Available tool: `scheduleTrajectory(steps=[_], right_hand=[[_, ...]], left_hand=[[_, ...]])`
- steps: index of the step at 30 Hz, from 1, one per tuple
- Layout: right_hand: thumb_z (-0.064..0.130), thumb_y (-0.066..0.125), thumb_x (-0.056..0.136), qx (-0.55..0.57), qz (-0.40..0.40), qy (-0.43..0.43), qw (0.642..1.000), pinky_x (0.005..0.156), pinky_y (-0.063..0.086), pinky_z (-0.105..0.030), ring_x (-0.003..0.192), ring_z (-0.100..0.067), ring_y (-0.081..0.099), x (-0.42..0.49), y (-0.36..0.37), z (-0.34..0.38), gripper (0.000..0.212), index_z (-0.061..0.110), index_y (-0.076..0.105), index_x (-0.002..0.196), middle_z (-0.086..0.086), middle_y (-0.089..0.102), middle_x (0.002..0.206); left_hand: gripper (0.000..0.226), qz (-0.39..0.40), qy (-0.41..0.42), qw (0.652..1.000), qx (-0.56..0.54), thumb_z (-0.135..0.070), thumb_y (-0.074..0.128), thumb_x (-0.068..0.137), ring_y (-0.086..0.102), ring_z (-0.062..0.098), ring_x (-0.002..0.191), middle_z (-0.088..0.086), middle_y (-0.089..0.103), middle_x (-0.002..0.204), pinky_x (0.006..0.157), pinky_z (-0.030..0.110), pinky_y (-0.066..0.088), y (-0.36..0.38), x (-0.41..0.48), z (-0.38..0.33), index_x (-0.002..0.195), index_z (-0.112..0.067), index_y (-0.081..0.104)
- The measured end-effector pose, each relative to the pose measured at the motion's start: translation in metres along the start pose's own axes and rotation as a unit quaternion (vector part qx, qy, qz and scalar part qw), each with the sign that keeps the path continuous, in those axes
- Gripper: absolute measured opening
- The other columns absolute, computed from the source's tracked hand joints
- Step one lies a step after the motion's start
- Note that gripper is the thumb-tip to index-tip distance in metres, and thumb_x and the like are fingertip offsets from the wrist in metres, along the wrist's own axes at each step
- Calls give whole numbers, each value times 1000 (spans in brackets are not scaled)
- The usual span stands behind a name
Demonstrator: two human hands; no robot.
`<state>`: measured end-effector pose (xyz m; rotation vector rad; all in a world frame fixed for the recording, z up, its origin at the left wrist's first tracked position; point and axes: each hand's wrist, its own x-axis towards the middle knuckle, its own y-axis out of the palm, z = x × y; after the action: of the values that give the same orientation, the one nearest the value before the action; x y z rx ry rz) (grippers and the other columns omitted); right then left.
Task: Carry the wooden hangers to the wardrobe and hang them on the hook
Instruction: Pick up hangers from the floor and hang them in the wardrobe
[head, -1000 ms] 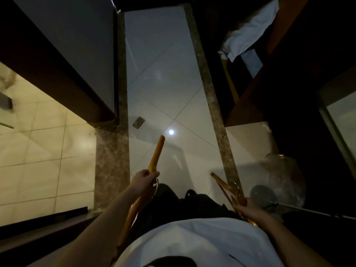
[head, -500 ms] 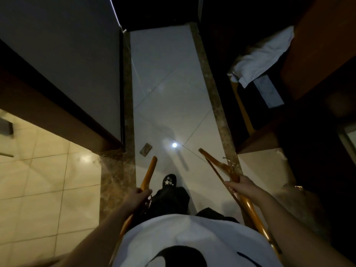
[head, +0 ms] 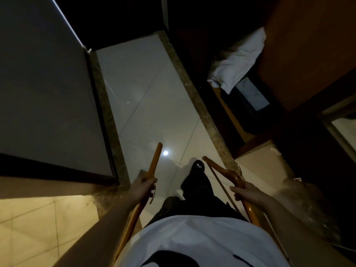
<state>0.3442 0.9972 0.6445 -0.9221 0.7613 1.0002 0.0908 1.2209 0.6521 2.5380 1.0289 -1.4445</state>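
The pale, glossy tiled floor point(head: 146, 105) ran ahead between two speckled stone border strips point(head: 200, 105). A dark shoe point(head: 198, 165) stood on it, near a bright round reflection point(head: 165, 153). Warmer beige tiles point(head: 38, 224) lay to the left, possibly another room's.

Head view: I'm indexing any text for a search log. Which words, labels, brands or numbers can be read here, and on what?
None can be read.
On the white shirt: a black printed shape, no letters made out.
On the black shoe: a white mark, too blurred to read.
On the left wooden hanger and right wooden hanger: no label shows.
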Motion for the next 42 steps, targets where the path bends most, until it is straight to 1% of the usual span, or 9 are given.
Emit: scheduleTrajectory(steps=[4, 11, 16, 18, 22, 27, 33, 39, 42], right_hand=[[26, 55, 92, 31, 13, 53, 998, 57, 43, -19, 78, -15, 55, 24, -21, 11, 54, 1, 35, 136, -9, 56, 97], [29, 55, 91, 50, -3, 62, 997, 60, 43, -23, 78, -16, 54, 78, -78, 71, 56, -1, 38, 136, -11, 55, 101], [31, 55, 91, 81, -16, -3, 997, 86, 42, -30, 111, -26, 52, 105, -119, 147, 56, 8, 37, 139, -15, 49, 134], [38, 58, 88, 87, -29, -20, 996, 94, 44, -34, 118, -27, 51, 114, -135, 175, 62, 12, 37, 140, -12, 49, 136], [42, 61, 84, 121, -47, -46, 990, 105, 41, -44, 121, -28, 50, 128, -160, 218, 69, 14, 34, 142, -12, 49, 136], [37, 59, 87, 164, -102, -67, 979, 105, 40, -46, 125, -28, 47, 140, -174, 265, 65, 15, 33, 142, -11, 49, 137], [17, 53, 92, 211, -250, -103, 939, 87, 45, -31, 102, -23, 59, 154, -194, 326, 17, 17, 58, 109, -2, 62, 97], [17, 54, 91, 222, -382, -115, 890, 78, 44, -30, 91, -23, 59, 144, -229, 375, 14, 13, 63, 102, -6, 63, 92], [18, 54, 91, 242, -420, -111, 868, 78, 46, -34, 88, -21, 60, 136, -248, 386, 12, 13, 63, 95, -5, 65, 90]], left_hand=[[27, 9, 20, 1000, -9, -28, 51, 93, 59, 19, 74, 8, 61, 87, 61, 24, 47, 0, 39, -60, 108, -6, 56], [20, 19, 21, 999, 21, -26, 50, 94, 60, 18, 70, 7, 61, 86, 55, 19, 45, -8, 99, -150, 106, -10, 51], [14, 4, 24, 999, 28, -23, 50, 94, 57, 18, 61, 7, 59, 78, 48, 20, 47, -20, 137, -193, 90, -10, 54], [17, 1, 20, 999, 28, -22, 50, 94, 54, 18, 54, 7, 57, 71, 42, 20, 46, -21, 148, -208, 79, -15, 53], [20, 24, 15, 999, 40, -25, 53, 92, 53, 20, 55, 9, 57, 72, 48, 27, 44, -25, 177, -247, 74, -16, 53], [22, 100, 47, 992, 69, -24, 49, 94, 53, 23, 60, 15, 55, 81, 48, 27, 43, -43, 224, -324, 76, -12, 56], [21, 214, 128, 958, 140, -25, 51, 92, 63, 24, 77, 16, 63, 92, 59, 26, 50, -58, 281, -455, 92, -4, 54], [23, 380, 169, 895, 159, -22, 38, 94, 63, 19, 77, 8, 60, 85, 68, 30, 50, -55, 316, -584, 93, -9, 57], [26, 472, 175, 844, 185, -17, 46, 81, 64, 20, 88, 7, 65, 89, 78, 33, 50, -39, 318, -641, 101, -6, 57]])
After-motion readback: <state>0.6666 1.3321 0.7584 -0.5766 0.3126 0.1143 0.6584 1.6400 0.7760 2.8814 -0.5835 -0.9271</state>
